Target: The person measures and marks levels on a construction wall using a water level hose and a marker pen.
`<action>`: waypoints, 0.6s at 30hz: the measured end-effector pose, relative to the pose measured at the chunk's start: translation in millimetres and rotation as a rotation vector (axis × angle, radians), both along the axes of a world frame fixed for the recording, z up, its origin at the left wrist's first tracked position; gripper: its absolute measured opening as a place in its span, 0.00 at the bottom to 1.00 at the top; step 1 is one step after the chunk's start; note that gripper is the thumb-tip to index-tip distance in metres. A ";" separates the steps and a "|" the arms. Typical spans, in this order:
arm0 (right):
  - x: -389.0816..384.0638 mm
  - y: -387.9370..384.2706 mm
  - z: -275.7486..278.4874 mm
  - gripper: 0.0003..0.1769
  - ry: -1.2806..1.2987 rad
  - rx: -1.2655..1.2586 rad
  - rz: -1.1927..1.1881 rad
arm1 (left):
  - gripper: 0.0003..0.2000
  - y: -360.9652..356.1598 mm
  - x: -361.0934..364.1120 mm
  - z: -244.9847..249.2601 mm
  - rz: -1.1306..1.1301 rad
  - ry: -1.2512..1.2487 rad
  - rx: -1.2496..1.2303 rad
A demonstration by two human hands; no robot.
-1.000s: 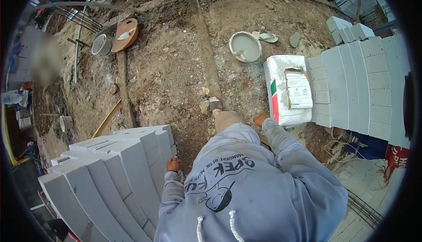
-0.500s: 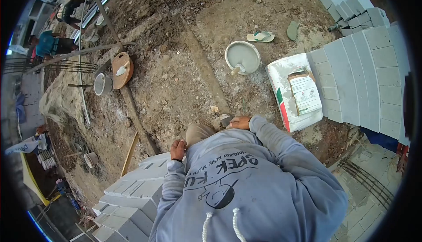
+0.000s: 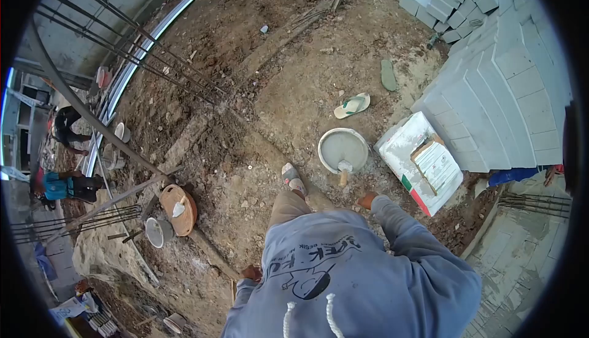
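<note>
I look down over my grey hooded sweatshirt at a dirt building site. My right hand (image 3: 367, 200) pokes out of its sleeve with nothing in it, close to a round pan of grey mortar (image 3: 343, 149) that has a trowel standing in it. My left hand (image 3: 251, 273) hangs at my side over bare earth, also holding nothing. One foot (image 3: 293, 179) is stepped forward on the soil. A white cement sack (image 3: 421, 162) lies just right of the pan.
Stacked grey blocks (image 3: 497, 86) rise at the right. A sandal (image 3: 352, 105) lies beyond the pan. A brown board and a bucket (image 3: 159, 232) sit at the left near rebar rods (image 3: 123, 37). Other people (image 3: 64, 186) crouch at the far left.
The view has swung left and up. The block stack under my left hand has dropped out of sight. My right hand moved from my knee out toward the mortar pan.
</note>
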State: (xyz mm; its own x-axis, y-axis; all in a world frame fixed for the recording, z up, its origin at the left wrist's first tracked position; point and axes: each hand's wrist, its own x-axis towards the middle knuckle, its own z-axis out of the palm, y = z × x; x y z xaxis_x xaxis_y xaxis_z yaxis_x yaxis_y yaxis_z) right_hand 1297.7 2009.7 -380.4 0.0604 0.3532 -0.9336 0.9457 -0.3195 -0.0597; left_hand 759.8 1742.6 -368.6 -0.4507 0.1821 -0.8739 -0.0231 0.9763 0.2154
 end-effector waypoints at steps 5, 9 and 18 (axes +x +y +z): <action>-17.4 79.3 55.9 0.31 0.257 0.212 -0.413 | 0.13 288.5 -56.3 86.0 0.002 0.096 0.465; -46.6 116.8 82.1 0.28 0.268 0.299 -0.294 | 0.16 457.2 -69.6 137.1 -0.137 0.060 0.856; -28.3 162.6 -22.1 0.23 0.259 0.111 0.329 | 0.14 477.3 -51.6 11.5 -0.060 -0.407 0.408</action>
State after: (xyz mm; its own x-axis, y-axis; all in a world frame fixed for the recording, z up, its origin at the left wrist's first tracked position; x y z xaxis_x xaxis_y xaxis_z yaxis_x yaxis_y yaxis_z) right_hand 1269.4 2172.2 -402.5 -0.3035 0.4136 -0.8584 0.9454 0.0182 -0.3254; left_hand 708.2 2219.9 -357.1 -0.0712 0.5554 -0.8285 -0.1301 0.8184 0.5598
